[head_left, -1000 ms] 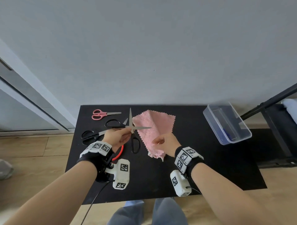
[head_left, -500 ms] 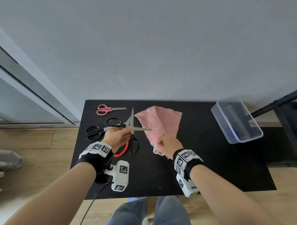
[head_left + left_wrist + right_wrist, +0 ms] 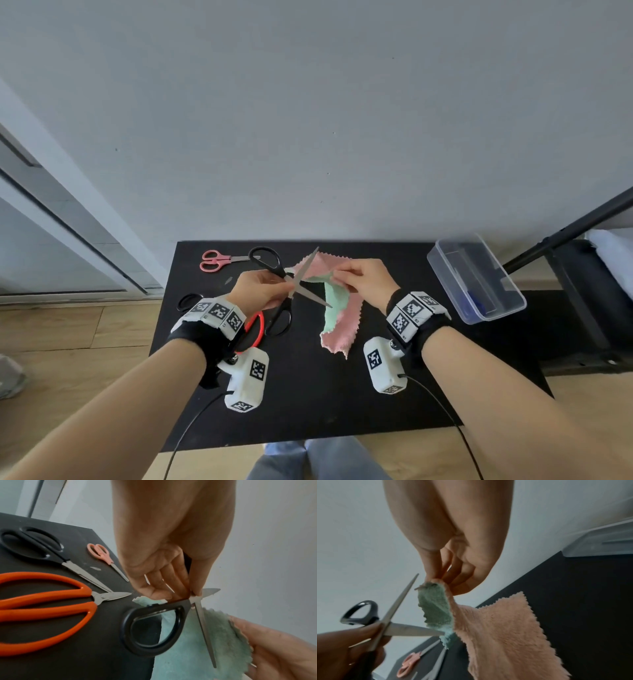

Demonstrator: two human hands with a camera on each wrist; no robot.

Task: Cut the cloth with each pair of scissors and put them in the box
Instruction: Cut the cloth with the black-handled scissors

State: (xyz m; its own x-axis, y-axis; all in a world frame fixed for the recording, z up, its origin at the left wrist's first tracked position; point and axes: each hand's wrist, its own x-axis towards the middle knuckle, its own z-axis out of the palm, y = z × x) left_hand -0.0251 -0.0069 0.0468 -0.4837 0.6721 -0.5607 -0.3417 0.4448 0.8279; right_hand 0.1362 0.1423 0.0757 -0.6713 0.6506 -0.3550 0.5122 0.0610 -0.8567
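My left hand (image 3: 262, 291) grips the black-handled scissors (image 3: 298, 278), blades spread wide against the cloth's edge. My right hand (image 3: 363, 278) pinches the pink-and-green cloth (image 3: 337, 310) up off the table (image 3: 308, 411), at about twelve o'clock from me. This cut is not closed yet. The orange scissors (image 3: 48, 609), the other black scissors (image 3: 34, 545) and the small pink scissors (image 3: 214, 260) lie around ten o'clock, seemingly waiting. The box (image 3: 474, 277) sits at two o'clock; something blue lies inside, too unclear to name.

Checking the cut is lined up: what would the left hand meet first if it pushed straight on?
Probably the cloth: the left hand points its open black scissors at the fold the right hand pinches.
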